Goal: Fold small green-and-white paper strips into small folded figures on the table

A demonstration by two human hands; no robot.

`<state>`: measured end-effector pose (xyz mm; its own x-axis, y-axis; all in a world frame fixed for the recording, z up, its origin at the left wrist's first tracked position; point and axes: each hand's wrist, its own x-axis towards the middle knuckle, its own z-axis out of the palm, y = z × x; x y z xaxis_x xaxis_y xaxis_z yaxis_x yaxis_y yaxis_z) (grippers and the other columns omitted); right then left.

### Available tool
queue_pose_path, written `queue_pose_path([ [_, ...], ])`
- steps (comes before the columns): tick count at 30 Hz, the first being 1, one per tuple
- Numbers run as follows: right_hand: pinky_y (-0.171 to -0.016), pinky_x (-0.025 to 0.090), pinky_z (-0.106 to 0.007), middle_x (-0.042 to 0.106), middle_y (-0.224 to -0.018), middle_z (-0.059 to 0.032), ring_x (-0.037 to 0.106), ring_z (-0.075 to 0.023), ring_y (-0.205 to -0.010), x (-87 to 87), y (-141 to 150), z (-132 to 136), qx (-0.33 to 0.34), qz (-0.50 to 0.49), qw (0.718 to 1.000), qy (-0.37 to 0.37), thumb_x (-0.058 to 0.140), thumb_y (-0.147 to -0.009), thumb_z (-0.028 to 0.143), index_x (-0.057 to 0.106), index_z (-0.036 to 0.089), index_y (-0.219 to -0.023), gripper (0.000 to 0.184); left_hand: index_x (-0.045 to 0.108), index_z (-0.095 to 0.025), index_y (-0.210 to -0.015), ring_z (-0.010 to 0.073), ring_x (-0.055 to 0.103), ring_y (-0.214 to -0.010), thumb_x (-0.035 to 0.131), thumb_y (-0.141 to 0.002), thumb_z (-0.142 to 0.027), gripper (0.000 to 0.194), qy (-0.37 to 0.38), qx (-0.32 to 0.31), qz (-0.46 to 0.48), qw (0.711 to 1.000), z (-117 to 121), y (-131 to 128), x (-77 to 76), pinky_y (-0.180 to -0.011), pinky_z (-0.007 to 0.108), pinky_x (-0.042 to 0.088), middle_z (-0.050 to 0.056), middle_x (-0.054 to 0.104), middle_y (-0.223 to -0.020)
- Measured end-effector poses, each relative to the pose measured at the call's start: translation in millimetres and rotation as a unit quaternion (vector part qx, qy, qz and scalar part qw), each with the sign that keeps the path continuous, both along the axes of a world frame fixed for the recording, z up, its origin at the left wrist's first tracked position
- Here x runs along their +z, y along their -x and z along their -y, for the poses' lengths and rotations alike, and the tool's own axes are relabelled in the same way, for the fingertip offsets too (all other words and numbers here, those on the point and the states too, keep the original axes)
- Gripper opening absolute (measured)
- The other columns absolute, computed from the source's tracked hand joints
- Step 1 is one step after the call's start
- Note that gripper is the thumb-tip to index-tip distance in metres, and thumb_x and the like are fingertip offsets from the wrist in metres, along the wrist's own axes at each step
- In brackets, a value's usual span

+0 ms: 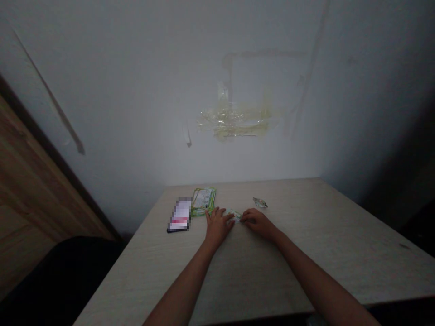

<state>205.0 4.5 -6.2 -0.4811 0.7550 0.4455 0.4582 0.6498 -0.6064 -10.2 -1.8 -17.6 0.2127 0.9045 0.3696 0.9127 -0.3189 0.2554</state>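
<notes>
A small white and green printed paper or packet (pixel 234 214) lies on the table between my hands; its exact kind is too small to tell. My left hand (pixel 217 225) rests with fingers spread, its thumb side touching the left part of this piece. Curled at the opposite edge, my right hand (pixel 257 222) pinches the piece's right end between thumb and fingers. Just beyond my left fingertips is a pile of green and white printed packets (pixel 204 199). A small folded piece with a similar print (pixel 260 202) sits past my right hand.
A phone (pixel 180 215) with a lit, blurred screen lies left of the pile. The pale wooden table (pixel 306 253) meets a wall (pixel 136 113) with yellowed tape (pixel 238 122). A dark shape (pixel 68 267) and wooden panelling (pixel 37 181) stand at left.
</notes>
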Motion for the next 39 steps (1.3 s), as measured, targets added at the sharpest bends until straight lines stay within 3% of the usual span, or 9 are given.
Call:
queue_pose_path([
  [5, -0.096, 0.046, -0.04, 0.069, -0.102, -0.008, 0.06, -0.0205, -0.101, -3.8, 1, -3, -0.035, -0.014, 0.999, -0.031, 0.057, -0.08, 0.01, 0.073, 0.02, -0.097, 0.025, 0.068, -0.041, -0.108, 0.0286, 0.038, -0.131, 0.058, -0.086, -0.04, 0.024, 0.001, 0.004, 0.012, 1.0, 1, 0, 3.4, -0.11, 0.068, 0.011, 0.002, 0.057, -0.129],
  [12, -0.103, 0.043, -0.043, 0.069, -0.111, -0.0089, 0.058, -0.0216, -0.113, -6.3, 0, -3, -0.016, -0.013, 1.0, -0.009, 0.058, -0.08, 0.011, 0.073, 0.021, -0.097, 0.025, 0.072, -0.035, -0.099, 0.0259, 0.042, -0.126, 0.06, -0.085, -0.035, 0.019, 0.013, 0.025, 0.04, 0.999, 6, -1, 12.4, -0.112, 0.064, 0.011, 0.004, 0.057, -0.126],
  [21, -0.095, 0.049, -0.039, 0.072, -0.102, -0.0067, 0.064, -0.0191, -0.101, 0.3, -4, -1, 0.012, -0.014, 1.0, -0.003, 0.061, -0.081, 0.015, 0.074, 0.023, -0.093, 0.02, 0.07, -0.041, -0.106, 0.0289, 0.038, -0.131, 0.058, -0.085, -0.044, 0.024, 0.033, 0.04, 0.024, 0.998, 8, -1, 14.9, -0.111, 0.066, 0.01, 0.003, 0.056, -0.132],
  [29, -0.099, 0.045, -0.042, 0.068, -0.112, -0.0102, 0.059, -0.0209, -0.108, -1.6, -3, -2, -0.036, 0.018, 0.998, -0.04, 0.056, -0.08, 0.01, 0.071, 0.02, -0.105, 0.031, 0.064, -0.05, -0.113, 0.0304, 0.032, -0.136, 0.053, -0.088, -0.038, 0.029, 0.053, 0.01, 0.018, 0.998, 8, -1, 11.4, -0.106, 0.075, 0.004, 0.0, 0.051, -0.14],
  [35, -0.095, 0.046, -0.04, 0.068, -0.105, -0.0091, 0.059, -0.0206, -0.102, -0.1, -2, -2, -0.033, 0.055, 0.996, -0.055, 0.056, -0.08, 0.009, 0.072, 0.021, -0.1, 0.028, 0.061, -0.05, -0.118, 0.0326, 0.03, -0.138, 0.051, -0.085, -0.058, 0.035, 0.064, 0.011, 0.006, 0.998, 10, -4, 13.2, -0.105, 0.075, -0.001, 0.003, 0.048, -0.143],
  [39, -0.094, 0.045, -0.037, 0.065, -0.102, -0.0089, 0.057, -0.0204, -0.101, 3.2, -1, 1, -0.04, 0.068, 0.995, -0.055, 0.055, -0.08, 0.008, 0.069, 0.02, -0.109, 0.035, 0.057, -0.051, -0.122, 0.0332, 0.03, -0.138, 0.052, -0.086, -0.054, 0.036, 0.05, 0.011, -0.009, 0.999, 10, -4, 12.0, -0.105, 0.075, 0.0, 0.003, 0.045, -0.145],
])
